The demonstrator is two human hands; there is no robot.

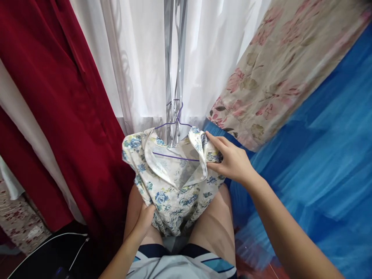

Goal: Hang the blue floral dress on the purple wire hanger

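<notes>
A white blouse (186, 199) with blue and green flowers hangs from a purple wire hanger (176, 156) in front of my legs. The hanger's hook is up at a grey metal bar, and its lower wire shows through the wide neckline. My right hand (231, 157) pinches the shoulder on the right, thumb and fingers on either side of the cloth. Lower down on the left, my left hand (147, 217) is closed on the blouse's side edge; its fingertips are partly hidden by the fabric.
Behind the blouse stand a grey metal bar (169, 46) and white curtains (145, 50). A dark red curtain (87, 128) hangs left. Floral fabric (261, 77) and blue tulle (314, 155) fill the right. A white cable (46, 248) lies over something black at lower left.
</notes>
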